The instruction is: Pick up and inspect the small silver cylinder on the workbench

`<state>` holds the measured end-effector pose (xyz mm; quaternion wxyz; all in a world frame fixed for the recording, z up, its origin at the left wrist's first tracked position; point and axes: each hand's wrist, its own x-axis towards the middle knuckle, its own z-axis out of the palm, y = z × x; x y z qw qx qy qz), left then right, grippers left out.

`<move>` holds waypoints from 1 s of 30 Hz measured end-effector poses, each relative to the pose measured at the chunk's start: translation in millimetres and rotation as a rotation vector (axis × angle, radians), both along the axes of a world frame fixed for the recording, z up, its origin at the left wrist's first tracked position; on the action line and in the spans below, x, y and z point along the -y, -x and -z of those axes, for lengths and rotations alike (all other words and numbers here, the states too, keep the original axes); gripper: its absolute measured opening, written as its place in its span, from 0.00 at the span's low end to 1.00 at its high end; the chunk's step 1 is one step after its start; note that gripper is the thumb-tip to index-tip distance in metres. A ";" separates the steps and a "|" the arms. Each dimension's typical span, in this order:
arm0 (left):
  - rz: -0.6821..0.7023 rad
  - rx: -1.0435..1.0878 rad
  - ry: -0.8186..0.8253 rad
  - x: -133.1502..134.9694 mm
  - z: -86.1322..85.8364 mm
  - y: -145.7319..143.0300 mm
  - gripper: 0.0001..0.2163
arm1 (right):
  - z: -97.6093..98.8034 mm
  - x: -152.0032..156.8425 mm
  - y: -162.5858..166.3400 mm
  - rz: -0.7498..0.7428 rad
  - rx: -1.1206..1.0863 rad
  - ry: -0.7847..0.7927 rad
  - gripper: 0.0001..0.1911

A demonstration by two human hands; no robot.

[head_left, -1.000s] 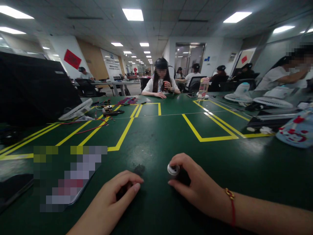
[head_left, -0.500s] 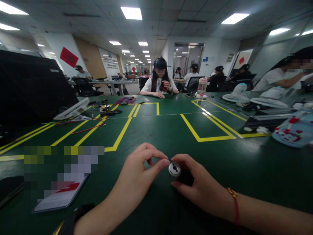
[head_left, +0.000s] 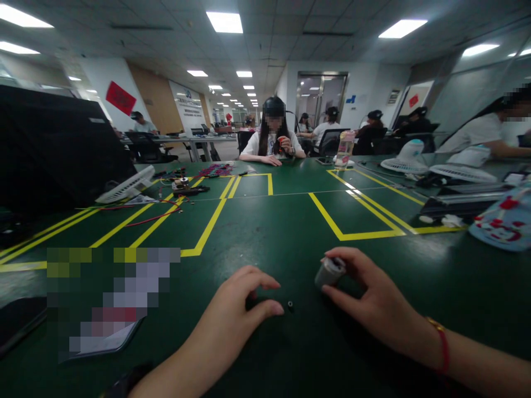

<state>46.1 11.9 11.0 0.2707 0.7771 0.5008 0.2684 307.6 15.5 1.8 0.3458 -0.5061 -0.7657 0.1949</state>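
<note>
My right hand grips a small silver metal cylinder between thumb and fingers, tilted over the green tabletop. Dark detail shows on its upper end, too blurred to make out. A tiny dark ring-like part sits on the table between my hands, just right of my left fingertips and apart from them. My left hand is open, thumb and forefinger spread, nothing between them.
A badge-like card, partly blurred out, lies at the left. Behind it are a white fan, loose wires and small electronic parts. A blue patterned bag stands at right. A person sits across the green table.
The metal cylinder has moved right and away from my left hand, tipping over in my right. My left finger and thumb have parted, and the tiny dark part now shows on the table.
</note>
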 end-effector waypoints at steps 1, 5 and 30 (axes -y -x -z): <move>-0.012 0.015 0.026 2.9 -1.2 9.1 0.07 | 0.2 -4.7 -18.6 0.080 0.020 -0.030 0.26; -0.089 0.061 0.099 16.2 1.1 48.7 0.07 | 8.1 -21.4 -120.4 0.475 0.176 -0.106 0.31; -0.176 -0.002 0.177 21.0 7.1 58.5 0.17 | -21.6 -16.9 -25.0 0.090 0.440 -0.387 0.12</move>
